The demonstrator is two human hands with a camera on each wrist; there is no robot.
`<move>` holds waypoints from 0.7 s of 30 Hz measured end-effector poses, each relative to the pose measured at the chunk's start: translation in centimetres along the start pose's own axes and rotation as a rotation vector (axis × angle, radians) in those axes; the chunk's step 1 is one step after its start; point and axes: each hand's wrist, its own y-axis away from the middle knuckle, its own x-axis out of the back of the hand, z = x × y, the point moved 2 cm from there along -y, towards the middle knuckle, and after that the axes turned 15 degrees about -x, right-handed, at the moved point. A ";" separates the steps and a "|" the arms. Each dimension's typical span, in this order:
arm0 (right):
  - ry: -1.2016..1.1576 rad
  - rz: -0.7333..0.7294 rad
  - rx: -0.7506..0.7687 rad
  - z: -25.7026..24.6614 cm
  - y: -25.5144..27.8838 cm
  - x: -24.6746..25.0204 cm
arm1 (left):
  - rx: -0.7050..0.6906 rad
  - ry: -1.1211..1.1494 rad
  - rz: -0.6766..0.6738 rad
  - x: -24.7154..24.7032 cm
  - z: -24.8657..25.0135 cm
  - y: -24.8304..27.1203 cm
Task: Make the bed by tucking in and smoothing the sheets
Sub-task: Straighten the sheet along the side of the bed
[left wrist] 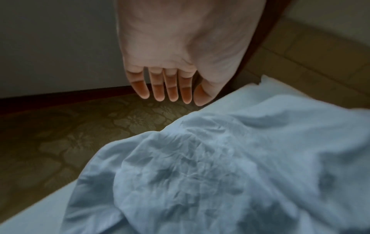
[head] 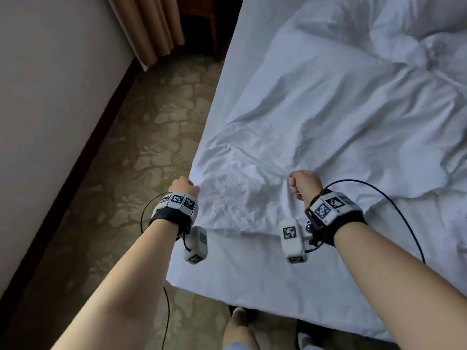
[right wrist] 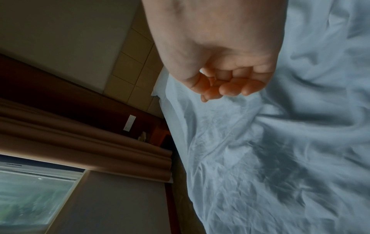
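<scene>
A rumpled white top sheet [head: 316, 109] lies across the bed, bunched in creases near the foot, and reaches to the mattress's left edge. The flat under sheet [head: 252, 279] shows at the bed's near corner. My left hand [head: 183, 186] hangs at the left edge of the bed. In the left wrist view its fingers [left wrist: 160, 90] point straight down over the carpet, holding nothing, with the sheet [left wrist: 220, 158] just beside the thumb. My right hand [head: 304, 184] hovers over a raised fold. Its fingers [right wrist: 230, 88] are curled into the palm, with no cloth visible in them, above the sheet [right wrist: 280, 142].
A patterned carpet [head: 141, 152] fills the narrow strip between the bed and the wall [head: 50, 84]. A curtain [head: 149, 26] and a dark wooden nightstand [head: 199, 18] stand at the far end. A cable [head: 394, 205] loops over the bed. My feet [head: 237, 322] stand at the corner.
</scene>
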 end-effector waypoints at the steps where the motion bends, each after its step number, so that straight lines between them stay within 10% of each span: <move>1: -0.004 0.007 -0.015 0.1 -0.5 -0.3 | -0.037 -0.072 -0.016 -0.4 -0.2 -1.0; 7: -0.082 0.025 -0.102 1.6 -2.9 -2.4 | -0.169 -0.264 -0.109 -3.1 -2.0 -6.5; 12: -0.118 0.048 -0.158 3.7 -4.1 -3.0 | -0.080 0.102 -0.208 -6.4 -2.8 -7.7; 21: -0.127 -0.009 -0.268 9.3 -4.4 -3.7 | -0.177 -0.274 -0.368 -6.9 -3.1 -5.0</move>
